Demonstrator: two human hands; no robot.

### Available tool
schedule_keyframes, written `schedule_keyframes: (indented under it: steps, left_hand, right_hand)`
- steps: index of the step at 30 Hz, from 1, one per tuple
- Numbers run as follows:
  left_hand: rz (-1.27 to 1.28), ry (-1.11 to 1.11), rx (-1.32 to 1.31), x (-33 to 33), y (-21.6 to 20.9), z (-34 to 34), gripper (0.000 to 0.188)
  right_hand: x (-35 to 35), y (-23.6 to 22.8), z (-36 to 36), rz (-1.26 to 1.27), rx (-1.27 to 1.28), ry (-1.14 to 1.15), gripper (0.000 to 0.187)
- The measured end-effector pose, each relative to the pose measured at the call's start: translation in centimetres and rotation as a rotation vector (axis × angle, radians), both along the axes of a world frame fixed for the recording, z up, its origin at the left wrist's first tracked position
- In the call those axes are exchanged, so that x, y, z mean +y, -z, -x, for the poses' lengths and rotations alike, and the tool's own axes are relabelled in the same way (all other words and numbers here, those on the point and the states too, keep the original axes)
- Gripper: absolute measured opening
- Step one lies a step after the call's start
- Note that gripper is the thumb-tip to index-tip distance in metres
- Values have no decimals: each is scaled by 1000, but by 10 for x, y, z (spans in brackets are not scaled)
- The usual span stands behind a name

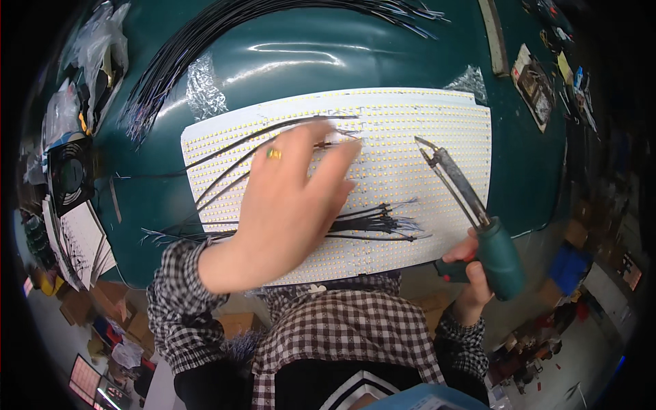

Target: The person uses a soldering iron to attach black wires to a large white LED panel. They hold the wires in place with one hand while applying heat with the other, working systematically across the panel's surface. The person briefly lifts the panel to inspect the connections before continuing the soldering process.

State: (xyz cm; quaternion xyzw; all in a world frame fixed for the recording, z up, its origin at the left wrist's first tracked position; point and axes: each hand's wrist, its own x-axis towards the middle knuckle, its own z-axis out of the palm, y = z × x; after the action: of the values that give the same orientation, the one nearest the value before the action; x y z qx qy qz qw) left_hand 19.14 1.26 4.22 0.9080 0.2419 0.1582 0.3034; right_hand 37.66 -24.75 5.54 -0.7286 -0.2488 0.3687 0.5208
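Note:
A white, curved-edged LED panel (437, 184) with rows of small yellowish LEDs lies in front of me. My left hand (287, 198), a ring on one finger, is over its middle, with its fingers slightly blurred. Those fingers are around the stripped end of a black cable (222, 179) close to the panel surface. In my right hand (471, 273) is a green soldering gun (502, 260), gripped by its handle near the panel's right edge. Its tip points up and left above the panel, apart from the cable. Below my left hand, a bundle of short black cables (376, 222) rests across the panel.
The panel lies on a green table mat (294, 61). A large bundle of long black wires (184, 48) curves along the far side. At left are plastic bags (99, 48), a black fan (72, 174) and papers (85, 236). A dirty tray (533, 89) sits at far right.

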Motion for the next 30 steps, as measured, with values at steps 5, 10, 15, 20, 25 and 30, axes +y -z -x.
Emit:
schedule_keyframes:
  steps: [5,10,15,20,25,30]
  left_hand:
    - [338,241,107,-11,16,20,25]
    - [300,227,78,-18,18,23,20]
    - [380,100,35,-22,21,26,16]
    - [166,98,41,-25,20,27,18]
    - [105,214,21,-31,38,-4,19]
    - [120,141,25,-30,29,10,18]
  right_hand:
    - [-7,14,-7,-140,59,70,68]
    - [-11,20,-8,-194,70,65,69]
    - [-15,21,-6,-214,93,100,67]
    - [-17,28,-10,-232,77,69,66]
    - [-11,29,-9,-304,142,63,65]
    - [-13,34,-15,-316,103,50,65]
